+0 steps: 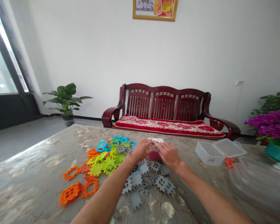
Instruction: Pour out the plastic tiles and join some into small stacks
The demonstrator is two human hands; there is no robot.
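Both hands meet at the middle of a marbled table (37, 174). My left hand (141, 150) and my right hand (168, 154) are closed around a pink block piece (154, 154) between them, under a small white and red card or box (156, 140). Grey interlocking square tiles (149, 182) lie just in front of my wrists. Green tiles (105, 163), blue tiles (112, 143) and orange tiles (78, 186) spread out to the left.
A clear plastic box (208, 154) with its lid (229, 147) beside it stands right, an orange tile (229, 162) near it. Larger clear lids (261, 183) lie at the right edge. A flower pot (276, 133) stands far right. A red wooden bench (165, 115) is behind.
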